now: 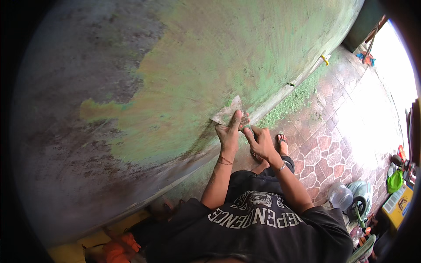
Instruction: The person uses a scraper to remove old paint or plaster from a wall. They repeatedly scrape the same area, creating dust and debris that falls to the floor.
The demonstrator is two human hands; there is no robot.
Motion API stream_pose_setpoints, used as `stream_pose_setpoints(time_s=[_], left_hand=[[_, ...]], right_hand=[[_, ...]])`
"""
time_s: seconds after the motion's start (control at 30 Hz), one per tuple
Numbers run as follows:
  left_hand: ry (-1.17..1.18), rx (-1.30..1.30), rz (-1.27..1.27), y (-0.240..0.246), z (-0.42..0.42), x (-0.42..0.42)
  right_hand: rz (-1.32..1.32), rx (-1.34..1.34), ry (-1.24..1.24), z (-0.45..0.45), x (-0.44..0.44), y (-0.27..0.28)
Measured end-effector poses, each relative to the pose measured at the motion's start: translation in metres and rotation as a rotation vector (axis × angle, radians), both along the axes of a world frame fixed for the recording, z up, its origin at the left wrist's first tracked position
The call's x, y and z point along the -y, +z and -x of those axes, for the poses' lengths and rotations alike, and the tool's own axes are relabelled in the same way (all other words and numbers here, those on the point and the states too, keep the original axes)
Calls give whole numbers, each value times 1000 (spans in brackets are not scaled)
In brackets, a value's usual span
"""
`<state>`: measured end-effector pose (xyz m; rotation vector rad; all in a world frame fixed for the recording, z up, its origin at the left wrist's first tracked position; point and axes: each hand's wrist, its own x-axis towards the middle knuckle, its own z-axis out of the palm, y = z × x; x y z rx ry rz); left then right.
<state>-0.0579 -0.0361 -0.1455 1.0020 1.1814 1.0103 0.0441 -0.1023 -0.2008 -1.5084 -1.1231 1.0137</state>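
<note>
Both hands are on a wide putty knife, its flat metal blade close to the wall. My right hand grips the handle. My left hand holds the blade near its base, with the thumb on its face. The blade carries pale and green residue. Worn green paint covers much of the wall, with grey and brown bare patches to the left. Whether the blade's edge touches the wall cannot be told.
Green paint flakes lie along the wall's foot on the stone-patterned floor. A yellow tap-like fitting sticks out low on the wall. A clear plastic container, a small wheel and a yellow box stand at right.
</note>
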Motion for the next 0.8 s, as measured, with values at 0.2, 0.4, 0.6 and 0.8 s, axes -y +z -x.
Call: stream_pose_setpoints(time_s=[0.2,0.4,0.6,0.8], left_hand=[[65,34,-47,16,-3,-2],[136,-18,88,42,-13,-3],[174,62,-226,73,-2,-9],[126,22,-25,12,-30,5]], right_hand=[[6,24,23,-1,-5,20],[-9,27,30,-3,-7,49],[-366,88,44,-3,-29,72],[-88,-16,51,-28,0,24]])
